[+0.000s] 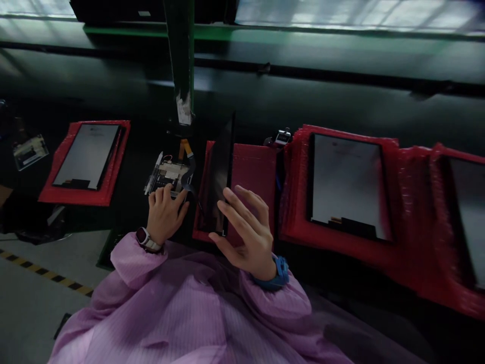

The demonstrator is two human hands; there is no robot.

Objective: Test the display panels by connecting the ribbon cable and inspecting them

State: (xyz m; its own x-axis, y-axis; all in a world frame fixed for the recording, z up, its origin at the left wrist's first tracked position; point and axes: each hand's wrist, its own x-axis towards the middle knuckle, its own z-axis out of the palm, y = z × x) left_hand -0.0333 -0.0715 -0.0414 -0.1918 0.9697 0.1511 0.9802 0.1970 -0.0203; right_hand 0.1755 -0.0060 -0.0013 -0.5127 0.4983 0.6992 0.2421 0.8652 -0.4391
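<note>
A small circuit board assembly (170,174) lies on the dark bench, and my left hand (165,212) rests at its near edge, fingers apart and fingertips on it. A dark flex cable (188,172) with an orange end runs up from the board. To its right a thin dark display panel (220,177) stands tilted on its long edge over a red pad (253,167). My right hand (248,227) is beside the panel with fingers spread, the fingertips at its right edge; whether they press on it I cannot tell.
Left on the bench, a display panel (89,154) lies on red bubble wrap (47,194). Another panel (346,184) lies on stacked red wrap (295,212) at right, with one more (470,202) beyond. A green post (182,60) rises behind the board. A small metallic device (282,137) sits at the back.
</note>
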